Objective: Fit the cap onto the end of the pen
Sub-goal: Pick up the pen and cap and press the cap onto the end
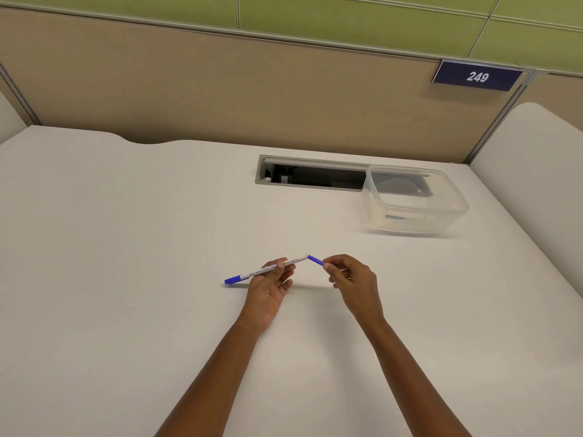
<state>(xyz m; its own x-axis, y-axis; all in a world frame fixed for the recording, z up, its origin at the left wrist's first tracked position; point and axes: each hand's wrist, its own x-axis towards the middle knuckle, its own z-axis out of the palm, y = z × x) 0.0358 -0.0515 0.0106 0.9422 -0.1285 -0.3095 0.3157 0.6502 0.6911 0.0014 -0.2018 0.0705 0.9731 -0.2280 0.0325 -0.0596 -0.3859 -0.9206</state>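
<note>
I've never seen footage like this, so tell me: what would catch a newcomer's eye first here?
Two bare hands meet at the middle of a white desk: the left hand holds a white pen, the right hand pinches a blue cap at the pen's end, at an angle to it. Behind to the right sits a clear tub, and a dark sign reading 249 hangs on the partition.

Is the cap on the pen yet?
Not yet. The cap, pinched in the right hand, meets the pen tip at an angle, not pushed on.
</note>
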